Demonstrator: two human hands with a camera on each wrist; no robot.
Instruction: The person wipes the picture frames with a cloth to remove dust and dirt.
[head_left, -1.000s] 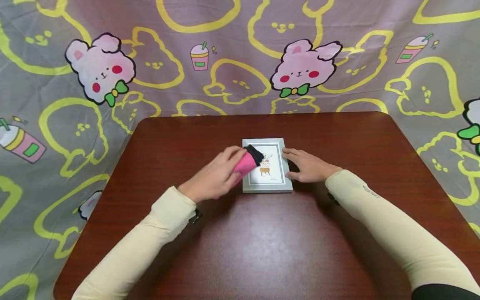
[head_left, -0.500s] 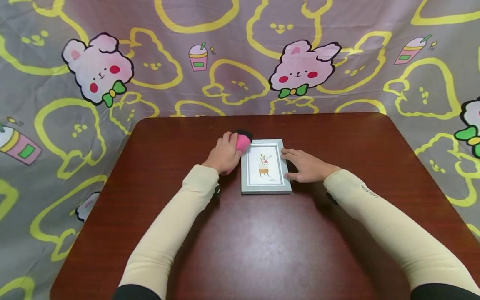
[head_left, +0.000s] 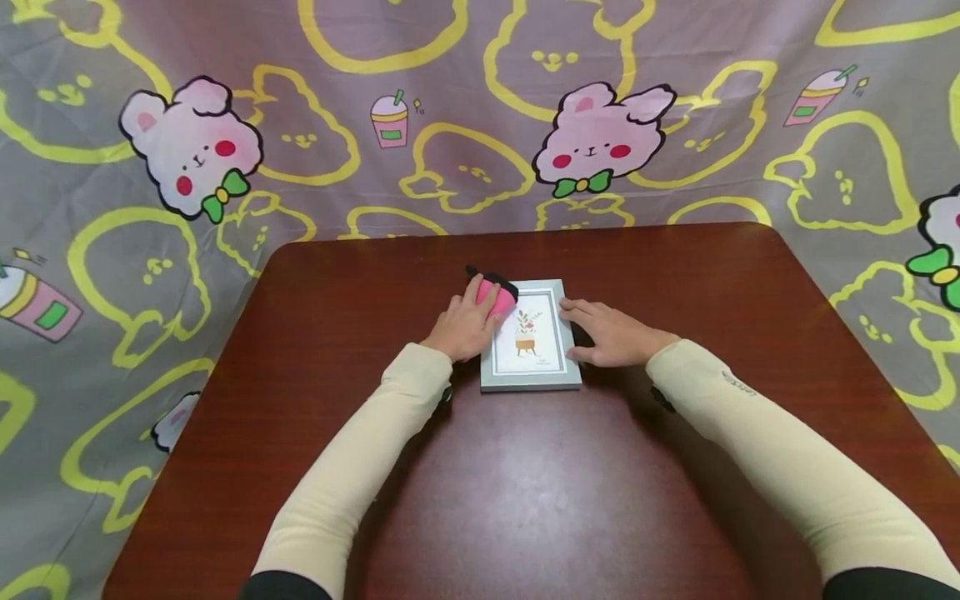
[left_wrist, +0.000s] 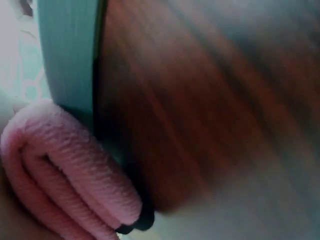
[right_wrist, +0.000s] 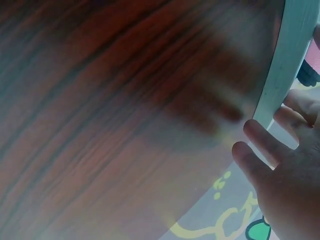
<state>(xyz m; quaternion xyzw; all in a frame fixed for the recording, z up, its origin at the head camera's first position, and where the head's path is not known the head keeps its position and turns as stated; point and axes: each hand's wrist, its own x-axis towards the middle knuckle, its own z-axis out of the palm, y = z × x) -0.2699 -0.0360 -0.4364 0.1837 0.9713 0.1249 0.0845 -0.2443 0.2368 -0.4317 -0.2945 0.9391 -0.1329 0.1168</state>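
- frame [head_left: 531, 386]: light grey, rectangular; lies flat on the desk [head_left: 555, 483], between the two hands, nearer the far edge of the desk than the near edge.
- picture [head_left: 527, 343]: set inside the frame; shows a leafy plant with a red flower in a brown pot on legs.
- cloth [head_left: 506, 302]: pink with a black edge; located over the far left corner of the frame. the left wrist view shows it folded in layers, against the side of the frame.
- left hand [head_left: 462, 327]: grips the cloth, fingers bent over its top, at the left side of the frame.
- right hand [head_left: 615, 335]: fingers extended and slightly spread, grasping nothing; fingertips rest at the right side of the frame. the thumb lies lower along the same side, apart from the fingers.
- sleeves [head_left: 757, 425]: cream, one on each forearm; the right one carries small dark lettering, too small to read. each meets a black section near the bottom of the head view.
- desk: dark red-brown, wood-grained, rounded at the far corners; reflects a pale glare in front of the frame.
- curtain [head_left: 465, 100]: grey-pink, behind the desk and at both sides; printed with yellow outlines, white rabbit heads with green bows, and pink cups.
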